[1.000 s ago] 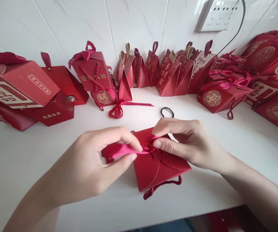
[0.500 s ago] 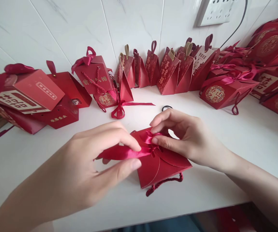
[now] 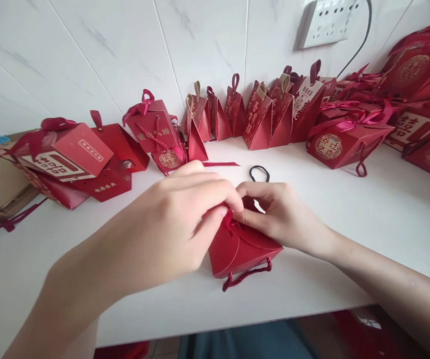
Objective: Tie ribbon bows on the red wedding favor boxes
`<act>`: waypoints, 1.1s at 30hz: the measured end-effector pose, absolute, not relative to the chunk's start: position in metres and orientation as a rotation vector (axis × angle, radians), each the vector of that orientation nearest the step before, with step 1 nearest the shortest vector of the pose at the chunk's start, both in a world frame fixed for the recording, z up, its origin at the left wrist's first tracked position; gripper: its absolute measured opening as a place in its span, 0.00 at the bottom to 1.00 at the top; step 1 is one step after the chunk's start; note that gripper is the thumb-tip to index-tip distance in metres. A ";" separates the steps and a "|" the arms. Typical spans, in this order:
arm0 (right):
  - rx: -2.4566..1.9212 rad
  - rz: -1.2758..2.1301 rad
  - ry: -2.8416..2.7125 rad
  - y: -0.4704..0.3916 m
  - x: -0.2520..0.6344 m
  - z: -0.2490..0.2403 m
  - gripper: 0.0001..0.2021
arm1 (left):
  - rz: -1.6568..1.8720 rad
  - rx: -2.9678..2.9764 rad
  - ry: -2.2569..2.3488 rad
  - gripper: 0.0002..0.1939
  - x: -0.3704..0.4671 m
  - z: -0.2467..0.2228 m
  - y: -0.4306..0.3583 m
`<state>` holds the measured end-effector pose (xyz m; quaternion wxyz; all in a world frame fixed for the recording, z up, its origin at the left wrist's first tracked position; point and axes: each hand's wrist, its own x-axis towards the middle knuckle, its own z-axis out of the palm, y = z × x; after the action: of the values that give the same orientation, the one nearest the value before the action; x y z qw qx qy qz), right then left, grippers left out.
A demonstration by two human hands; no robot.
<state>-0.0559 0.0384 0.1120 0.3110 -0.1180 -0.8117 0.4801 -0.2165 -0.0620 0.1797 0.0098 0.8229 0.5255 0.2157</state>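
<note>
A red gift box (image 3: 244, 249) with curved overlapping flaps rests on the white table in front of me, a twisted red cord handle (image 3: 248, 274) hanging at its near side. Over its top, my left hand (image 3: 196, 214) pinches the red satin ribbon (image 3: 228, 222) between thumb and forefinger. Touching those fingertips from the other side, my right hand (image 3: 278, 212) is also closed on the ribbon, just above the slots in the flaps. The fingers hide most of the ribbon and the far part of the box.
Behind the hands lies a black elastic loop (image 3: 259, 174). Red gift boxes stand along the tiled wall: a stack (image 3: 65, 154) at left, triangular ones (image 3: 257, 119) in the middle, bowed ones (image 3: 345, 134) at right. A power strip (image 3: 329, 22) is on the wall.
My left hand has moved right and up, bringing the ribbon to my right hand's fingertips. The loose ribbon length that stretched leftward is now hidden. The view has shifted slightly.
</note>
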 end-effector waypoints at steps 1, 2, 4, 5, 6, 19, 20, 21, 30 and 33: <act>-0.298 1.270 -2.144 0.039 -0.056 0.112 0.06 | 0.663 2.558 1.643 0.11 -0.216 0.180 -0.059; -0.291 1.276 -2.149 0.039 -0.056 0.111 0.06 | 0.656 2.533 1.648 0.11 -0.217 0.180 -0.056; -0.298 1.306 -2.157 0.040 -0.056 0.110 0.06 | 0.670 2.455 1.653 0.11 -0.219 0.178 -0.051; -0.304 1.335 -2.152 0.040 -0.056 0.109 0.05 | 0.704 2.404 1.645 0.11 -0.220 0.176 -0.048; -0.307 1.377 -2.132 0.041 -0.056 0.108 0.05 | 0.757 2.349 1.627 0.10 -0.221 0.173 -0.046; -0.269 1.758 -1.780 0.039 -0.062 0.100 0.18 | 1.262 1.811 1.605 0.03 -0.233 0.118 -0.037; -0.264 1.742 -1.779 0.039 -0.062 0.100 0.18 | 1.243 1.814 1.618 0.03 -0.233 0.116 -0.041; -0.260 1.725 -1.780 0.039 -0.062 0.100 0.17 | 1.227 1.826 1.624 0.02 -0.233 0.114 -0.045; -0.285 1.466 -1.843 0.036 -0.063 0.096 0.15 | 1.159 1.877 1.724 0.04 -0.217 0.113 -0.065; -0.293 1.436 -1.870 0.035 -0.062 0.097 0.15 | 1.125 1.824 1.709 0.05 -0.215 0.115 -0.067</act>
<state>-0.0620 0.0348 0.0972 0.3734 -0.1143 -0.7302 0.5607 -0.2153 -0.0667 0.1148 0.1991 0.6521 0.6110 0.4023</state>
